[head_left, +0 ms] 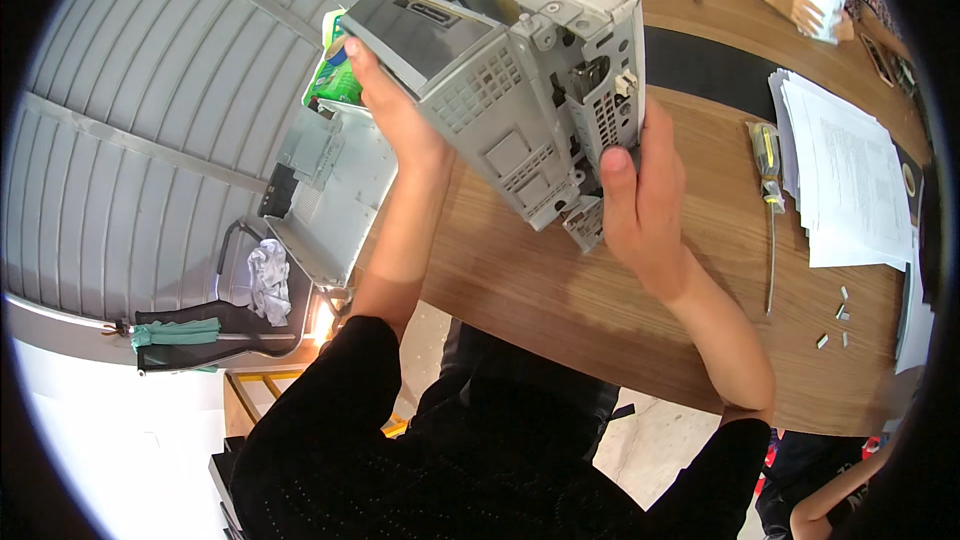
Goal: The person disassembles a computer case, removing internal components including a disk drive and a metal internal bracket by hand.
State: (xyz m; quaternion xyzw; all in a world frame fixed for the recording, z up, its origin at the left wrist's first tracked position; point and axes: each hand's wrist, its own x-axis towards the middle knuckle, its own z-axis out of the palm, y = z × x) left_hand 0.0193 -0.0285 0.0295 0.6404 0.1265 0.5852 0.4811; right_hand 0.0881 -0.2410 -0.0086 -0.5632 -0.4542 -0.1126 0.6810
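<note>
chassis [500, 70] top cut off, co-worker's hand [805, 12] partly hidden

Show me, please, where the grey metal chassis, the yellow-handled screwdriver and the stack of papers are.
grey metal chassis [500, 90]: head view, on its perforated side wall.
yellow-handled screwdriver [766, 155]: head view, on its handle.
stack of papers [850, 180]: head view, on the top sheet.

A grey metal computer case [500, 70] is held up off the wooden table [520, 290], tilted steeply so that its perforated side and open end face the viewer. It hangs above the table's near left corner. Its shell is pale grey with square vent holes, stamped rectangular panels and a darker flat plate inside the open top. A small white connector and slotted metal brackets show at its right end. One loose bracket juts from its lower corner.
</note>
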